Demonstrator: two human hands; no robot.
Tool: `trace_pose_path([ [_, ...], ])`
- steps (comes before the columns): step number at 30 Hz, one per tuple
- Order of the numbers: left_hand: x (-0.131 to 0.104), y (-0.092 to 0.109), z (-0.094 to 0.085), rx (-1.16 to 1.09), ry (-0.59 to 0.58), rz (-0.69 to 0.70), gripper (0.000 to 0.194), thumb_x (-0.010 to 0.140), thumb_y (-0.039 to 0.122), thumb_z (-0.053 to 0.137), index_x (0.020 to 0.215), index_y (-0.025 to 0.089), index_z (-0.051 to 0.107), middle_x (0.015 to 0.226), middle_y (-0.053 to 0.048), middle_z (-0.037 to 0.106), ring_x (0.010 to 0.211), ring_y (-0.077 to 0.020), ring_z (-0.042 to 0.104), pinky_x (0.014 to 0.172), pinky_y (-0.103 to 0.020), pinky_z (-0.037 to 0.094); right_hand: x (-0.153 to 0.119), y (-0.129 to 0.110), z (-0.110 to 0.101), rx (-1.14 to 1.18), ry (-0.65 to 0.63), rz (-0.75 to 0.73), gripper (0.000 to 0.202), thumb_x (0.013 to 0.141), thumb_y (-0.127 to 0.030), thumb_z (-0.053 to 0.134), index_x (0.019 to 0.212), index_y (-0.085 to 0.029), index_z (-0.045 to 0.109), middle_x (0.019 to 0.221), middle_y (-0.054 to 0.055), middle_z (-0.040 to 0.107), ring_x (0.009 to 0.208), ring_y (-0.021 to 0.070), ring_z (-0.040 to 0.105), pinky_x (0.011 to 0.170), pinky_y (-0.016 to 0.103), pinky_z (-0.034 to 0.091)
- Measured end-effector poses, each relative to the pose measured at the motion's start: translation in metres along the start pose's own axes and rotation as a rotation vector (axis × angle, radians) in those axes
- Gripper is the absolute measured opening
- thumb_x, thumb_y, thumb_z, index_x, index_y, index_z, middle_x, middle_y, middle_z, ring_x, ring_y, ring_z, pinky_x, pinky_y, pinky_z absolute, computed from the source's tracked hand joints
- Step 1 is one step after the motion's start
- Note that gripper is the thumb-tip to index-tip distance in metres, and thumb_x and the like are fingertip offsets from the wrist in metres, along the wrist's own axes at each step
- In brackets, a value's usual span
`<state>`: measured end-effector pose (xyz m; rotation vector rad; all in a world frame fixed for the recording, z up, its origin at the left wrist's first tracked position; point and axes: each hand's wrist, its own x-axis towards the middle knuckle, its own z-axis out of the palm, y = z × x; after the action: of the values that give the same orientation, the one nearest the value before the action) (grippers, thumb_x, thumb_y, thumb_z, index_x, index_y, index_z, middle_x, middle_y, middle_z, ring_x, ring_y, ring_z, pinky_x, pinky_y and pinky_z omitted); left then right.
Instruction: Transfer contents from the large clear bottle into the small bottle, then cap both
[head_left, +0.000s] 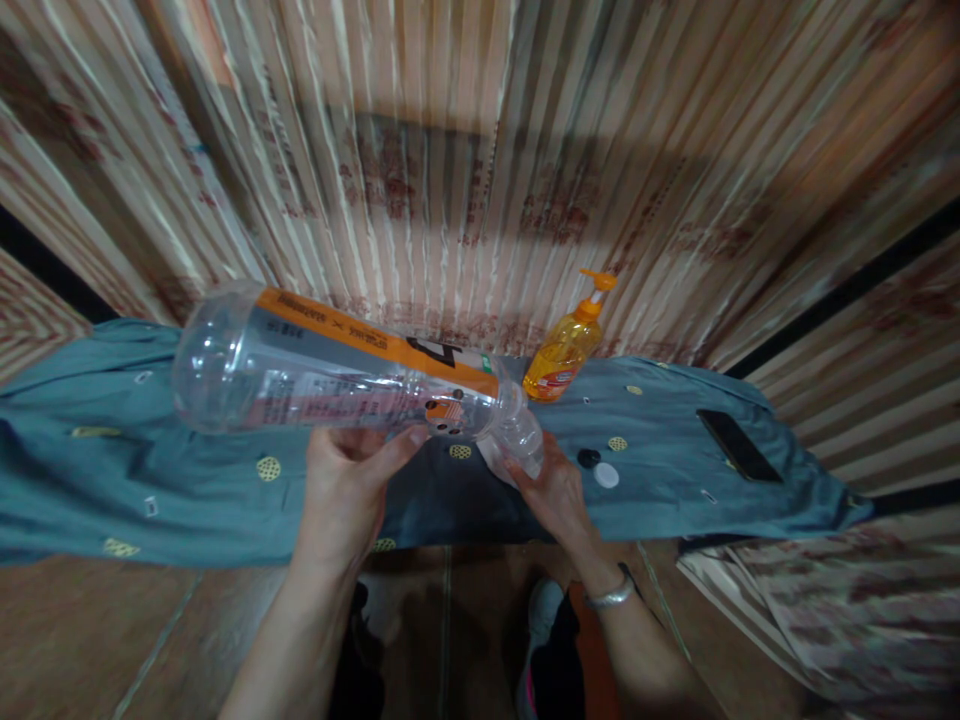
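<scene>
A large clear plastic bottle (pixel 337 375) with an orange and grey label lies nearly level in the air, its neck pointing right and slightly down. My left hand (pixel 352 480) grips it from below, thumb along its near side. My right hand (pixel 551 490) is closed around a small translucent container (pixel 499 455) at the large bottle's mouth. Its exact kind and whether the two touch are unclear, as fingers and clear plastic overlap there. Behind my right hand stands a pump bottle (pixel 559 360) of yellow liquid with an orange pump head.
A black cap (pixel 589 458) and a white cap (pixel 606 475) lie right of my right hand. Farther right is a dark phone (pixel 739 445). Everything rests on a blue-green cloth (pixel 652 510) with yellow prints. A striped curtain (pixel 450 180) hangs behind; dark poles slant at both sides.
</scene>
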<state>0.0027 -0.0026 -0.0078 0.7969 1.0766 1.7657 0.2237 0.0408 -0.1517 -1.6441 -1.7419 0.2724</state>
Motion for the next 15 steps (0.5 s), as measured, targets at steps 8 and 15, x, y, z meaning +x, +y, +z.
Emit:
trace_pose_path([
  [8, 0.0011, -0.0019, -0.0021, -0.005, 0.005, -0.009, 0.03, 0.048, 0.022, 0.095, 0.074, 0.018, 0.079, 0.077, -0.004, 0.08, 0.07, -0.0177, 0.072, 0.075, -0.029, 0.061, -0.0003, 0.0023, 0.0023, 0.003, 0.016, -0.014, 0.06, 0.086, -0.043, 0.066, 0.136, -0.01, 0.06, 0.115, 0.02, 0.078, 0.104, 0.0334, 0.076, 0.085, 0.043, 0.061],
  [15, 0.0021, -0.0014, 0.0003, -0.037, -0.011, -0.012, 0.032, 0.044, 0.018, 0.095, 0.073, 0.018, 0.08, 0.075, -0.003, 0.08, 0.069, -0.0154, 0.071, 0.075, -0.026, 0.06, -0.0003, 0.003, 0.0027, -0.013, 0.013, -0.021, 0.061, 0.087, -0.043, 0.065, 0.137, -0.01, 0.059, 0.116, 0.02, 0.078, 0.104, 0.0336, 0.076, 0.086, 0.044, 0.061],
])
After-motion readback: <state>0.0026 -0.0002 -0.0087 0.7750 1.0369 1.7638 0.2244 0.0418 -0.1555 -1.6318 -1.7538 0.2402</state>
